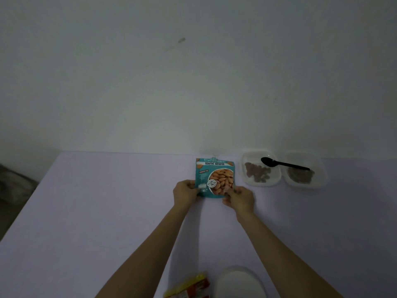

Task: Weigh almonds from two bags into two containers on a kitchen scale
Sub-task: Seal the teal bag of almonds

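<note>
At the table's far middle: teal "Roasted Almonds" pouch [214, 178], printed front facing me, almond picture in the centre.
Left hand [185, 193]: pinches the pouch's lower left corner.
Right hand [239, 200]: fingers curled, pinching the lower right corner.
Back edge, right: left container [277, 177] and right container [320, 179] touch, both holding almonds; a black spoon [283, 164] lies across them.
Near edge: yellow-red bag [189, 287] and white round object [240, 282], possibly the scale, both cut off.
Room: I see wide lilac tabletop [107, 211] left of my arms.

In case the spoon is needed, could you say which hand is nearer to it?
Right. The right hand, holding the almond bag, is left of the black spoon; the left hand holds the bag's other edge, farther left.
</note>
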